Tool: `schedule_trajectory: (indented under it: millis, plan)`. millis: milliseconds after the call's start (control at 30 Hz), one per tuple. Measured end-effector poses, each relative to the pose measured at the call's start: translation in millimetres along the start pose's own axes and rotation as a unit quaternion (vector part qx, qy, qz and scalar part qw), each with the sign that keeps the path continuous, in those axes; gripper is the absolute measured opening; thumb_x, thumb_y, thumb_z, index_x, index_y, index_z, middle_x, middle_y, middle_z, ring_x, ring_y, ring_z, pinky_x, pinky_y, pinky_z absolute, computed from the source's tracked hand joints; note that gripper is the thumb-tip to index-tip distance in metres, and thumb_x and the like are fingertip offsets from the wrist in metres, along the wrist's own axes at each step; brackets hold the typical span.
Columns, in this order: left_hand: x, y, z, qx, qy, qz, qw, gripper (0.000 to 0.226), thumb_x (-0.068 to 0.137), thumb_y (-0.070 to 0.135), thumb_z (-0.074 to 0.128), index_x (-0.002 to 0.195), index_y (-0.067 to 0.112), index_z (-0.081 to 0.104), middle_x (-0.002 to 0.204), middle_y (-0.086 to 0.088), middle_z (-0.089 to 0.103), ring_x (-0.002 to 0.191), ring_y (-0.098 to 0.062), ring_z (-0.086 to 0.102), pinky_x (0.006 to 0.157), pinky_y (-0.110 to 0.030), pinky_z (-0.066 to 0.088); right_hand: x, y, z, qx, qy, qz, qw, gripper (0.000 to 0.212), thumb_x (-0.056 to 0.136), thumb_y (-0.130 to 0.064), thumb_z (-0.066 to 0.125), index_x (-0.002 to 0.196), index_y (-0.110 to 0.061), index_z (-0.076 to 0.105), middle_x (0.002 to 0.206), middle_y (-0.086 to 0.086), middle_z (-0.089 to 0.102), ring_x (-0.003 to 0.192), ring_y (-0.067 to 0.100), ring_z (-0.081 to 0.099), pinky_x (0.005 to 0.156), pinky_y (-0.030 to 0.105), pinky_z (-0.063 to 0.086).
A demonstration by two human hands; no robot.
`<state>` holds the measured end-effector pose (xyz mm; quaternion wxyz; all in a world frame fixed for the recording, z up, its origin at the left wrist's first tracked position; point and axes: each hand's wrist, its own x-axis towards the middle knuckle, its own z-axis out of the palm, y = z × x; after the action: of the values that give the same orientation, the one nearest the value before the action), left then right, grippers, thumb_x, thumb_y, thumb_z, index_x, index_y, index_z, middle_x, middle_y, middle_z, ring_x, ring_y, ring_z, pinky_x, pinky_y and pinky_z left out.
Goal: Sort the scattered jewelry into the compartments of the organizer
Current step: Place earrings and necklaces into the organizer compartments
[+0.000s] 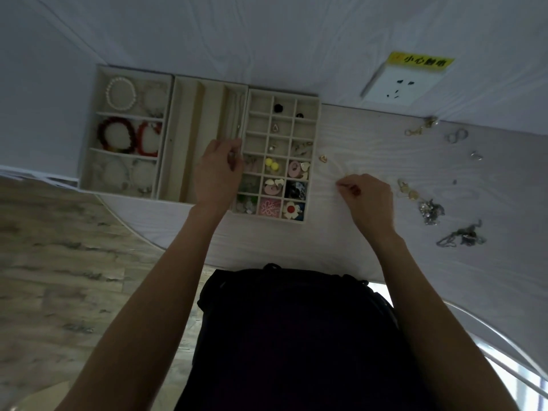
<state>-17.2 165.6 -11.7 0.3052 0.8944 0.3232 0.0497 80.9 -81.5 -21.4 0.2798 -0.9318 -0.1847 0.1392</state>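
Left hand (218, 170) fingers pinch thin chain (237, 126) – over organizer (207, 84) long slot.

A pale wood-grain table (370, 137) carries 3 beige organizer trays (166, 134) toward 10 o'clock and scattered jewelry (431, 209) toward 3 o'clock, near a small gold earring (323, 159).

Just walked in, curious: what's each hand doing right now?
Left hand: pinches a thin silvery chain over the organizer.
Right hand: fingers curled, pinching something too small to identify.
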Motion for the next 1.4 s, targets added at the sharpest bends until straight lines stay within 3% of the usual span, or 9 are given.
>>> schedule_trajectory:
  millis: [100,233,333,400,733,933,1033,1200,1400]
  plan:
    - [0.4,-0.1,-0.1,0.003,0.001,-0.004,1.0,0.029,0.089,0.015,0.057,0.117,0.017,0.062,0.109,-0.008,0.06,0.087,-0.025,0.059,0.072,-0.025,0.042,14.9,-20.7,-4.2,0.04,0.012,-0.032,0.999,0.012,0.088,-0.013,0.063,0.094,-0.009,0.072,0.088,0.005,0.07,0.079,0.016,0.064,0.077,0.026,0.051]
    - [0.8,-2.0,2.0,-0.007,-0.005,-0.009,1.0,0.029,0.089,0.015,0.057,0.118,0.016,0.062,0.106,-0.01,0.06,0.083,-0.025,0.058,0.07,-0.027,0.043,58.3,-55.6,0.7,0.101,0.024,-0.019,0.994,0.003,0.084,-0.016,0.066,0.086,-0.014,0.067,0.078,-0.004,0.066,0.07,0.006,0.059,0.068,0.015,0.048]
    - [1.6,-4.7,2.5,-0.018,-0.001,0.002,1.0,0.028,0.089,0.014,0.057,0.117,0.014,0.063,0.104,-0.011,0.059,0.082,-0.027,0.058,0.07,-0.029,0.045,92.5,-71.9,10.5,0.062,0.051,-0.022,0.997,0.006,0.082,-0.021,0.066,0.086,-0.019,0.069,0.088,-0.001,0.064,0.076,0.01,0.057,0.065,0.024,0.042]
    - [1.9,-5.9,2.6,-0.017,0.003,0.008,1.0,0.027,0.089,0.013,0.058,0.115,0.014,0.064,0.103,-0.012,0.059,0.08,-0.028,0.058,0.069,-0.028,0.044,108.7,-78.6,16.0,0.03,0.077,-0.007,0.997,0.009,0.082,-0.024,0.065,0.088,-0.02,0.071,0.098,0.003,0.06,0.082,0.014,0.056,0.064,0.023,0.034]
    - [3.5,-9.0,0.4,-0.027,-0.001,0.021,0.999,0.028,0.088,0.016,0.058,0.115,0.016,0.064,0.102,-0.01,0.06,0.081,-0.027,0.06,0.072,-0.036,0.052,124.0,-83.0,32.4,-0.078,0.098,0.061,0.99,0.021,0.089,-0.027,0.055,0.099,-0.018,0.071,0.109,0.005,0.059,0.089,0.024,0.06,0.066,0.025,0.033]
    - [4.2,-10.3,-1.7,-0.038,-0.012,0.026,0.999,0.03,0.087,0.011,0.06,0.116,0.013,0.064,0.104,-0.01,0.061,0.084,-0.023,0.06,0.073,-0.023,0.043,110.1,-71.5,23.4,-0.084,0.154,-0.037,0.984,0.027,0.089,-0.021,0.046,0.094,-0.013,0.071,0.097,0.011,0.06,0.071,0.024,0.058,0.058,0.025,0.034]
    - [3.9,-10.2,-1.9,-0.03,-0.012,0.024,0.999,0.03,0.087,0.011,0.06,0.116,0.013,0.064,0.105,-0.009,0.061,0.084,-0.023,0.061,0.073,-0.021,0.041,103.5,-63.1,22.6,-0.112,0.123,-0.103,0.981,0.036,0.086,-0.022,0.038,0.091,-0.013,0.072,0.096,0.014,0.056,0.078,0.026,0.056,0.055,0.025,0.034]
    - [4.0,-10.3,-3.5,-0.029,-0.013,0.025,0.999,0.03,0.088,0.012,0.06,0.117,0.013,0.064,0.106,-0.008,0.061,0.087,-0.02,0.06,0.075,-0.013,0.036,107.4,-62.5,21.6,-0.162,0.07,-0.104,0.979,0.03,0.088,-0.016,0.044,0.097,-0.016,0.072,0.102,0.014,0.053,0.089,0.028,0.052,0.058,0.028,0.034]
    - [3.8,-9.6,-3.4,-0.039,-0.01,0.036,0.999,0.029,0.088,0.012,0.061,0.117,0.011,0.064,0.106,-0.01,0.062,0.087,-0.021,0.061,0.077,-0.019,0.043,114.9,-66.5,23.8,-0.155,0.047,-0.114,0.98,0.032,0.086,-0.015,0.042,0.096,-0.02,0.073,0.102,0.015,0.052,0.089,0.028,0.052,0.059,0.027,0.032]
